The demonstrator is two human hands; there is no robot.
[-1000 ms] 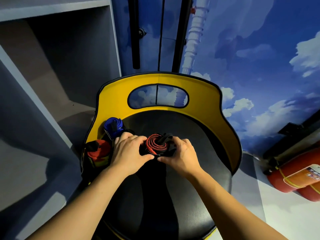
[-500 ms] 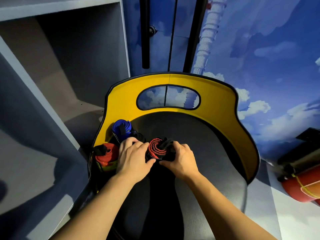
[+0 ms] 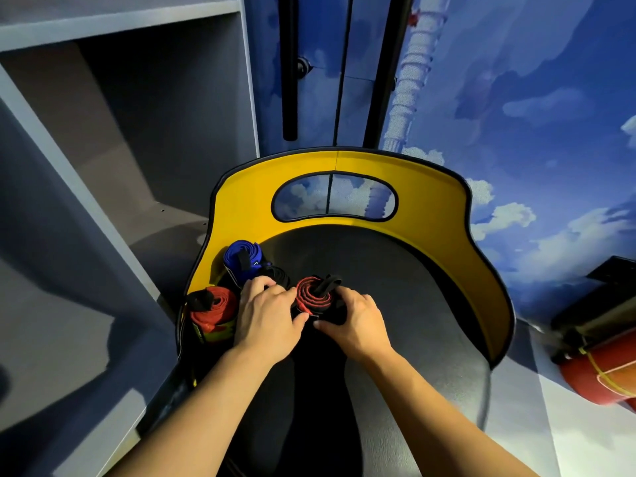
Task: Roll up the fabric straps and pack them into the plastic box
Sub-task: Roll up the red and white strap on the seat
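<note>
A black strap with red edging, wound into a roll [image 3: 314, 297], stands on the black seat of a yellow-backed chair [image 3: 395, 266]. My left hand [image 3: 266, 313] presses its left side and my right hand [image 3: 356, 321] grips its right side. The roll's spiral end faces up, with a black loop sticking out on top. Left of my hands stand a rolled blue strap [image 3: 241, 261], a rolled red strap [image 3: 213, 309] and a dark roll [image 3: 277, 275] partly hidden by my left fingers. No plastic box is visible.
The chair's yellow backrest [image 3: 447, 201] curves around the far and right sides of the seat. Grey shelving [image 3: 103, 166] stands to the left. A red cylinder [image 3: 605, 373] lies on the floor at the right, by the blue cloud-painted wall.
The camera has shifted, so the chair sits further right in view. Both hands stay on the black-and-red roll, tightening around it; the roll is now more upright.
</note>
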